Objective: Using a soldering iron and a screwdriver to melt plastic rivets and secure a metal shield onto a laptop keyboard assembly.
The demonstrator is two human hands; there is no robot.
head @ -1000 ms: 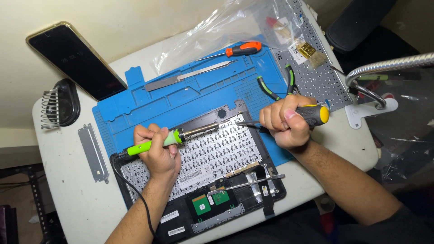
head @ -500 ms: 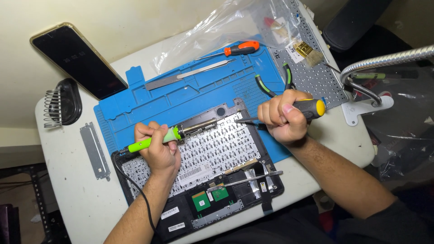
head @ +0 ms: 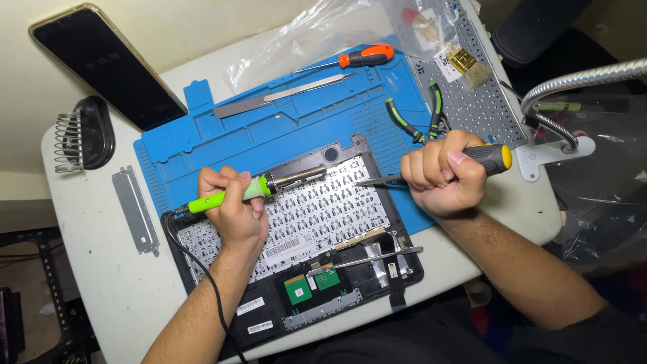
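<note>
Right hand (head: 441,176) shifted its screwdriver (head: 472,162) over the keyboard (head: 317,209).

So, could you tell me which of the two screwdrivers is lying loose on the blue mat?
The orange-handled screwdriver, untouched at the mat's far edge; the yellow-and-black one is gripped in the right hand.

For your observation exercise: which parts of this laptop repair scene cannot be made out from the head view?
- Screwdriver tip: too small and dark to tell.
- Soldering iron grip: covered by left hand.
- Lamp head: cut off at right edge.
- Bag contents: blurred by plastic.
</note>
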